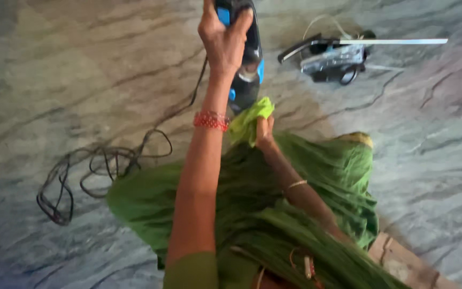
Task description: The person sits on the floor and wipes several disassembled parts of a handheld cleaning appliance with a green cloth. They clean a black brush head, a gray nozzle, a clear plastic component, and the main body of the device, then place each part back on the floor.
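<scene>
head view: left hand (223,40) grip closed around black-blue iron (247,59), right hand (264,134) pinching green cloth (248,122).

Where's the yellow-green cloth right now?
In the head view it sits centre frame, the yellow-green cloth bunched in the right hand, pressed against the lower end of the black-and-blue power tool that the left hand holds up.

The left hand (223,37) is raised at the top centre of the frame, fingers curled tight in a full grip, knuckles toward the camera. Its forearm runs straight up from the lower middle, with a red bangle at the wrist. The right hand (263,134) sits lower, just right of centre, fingers pinched closed, its forearm bent in from the lower right.
</scene>
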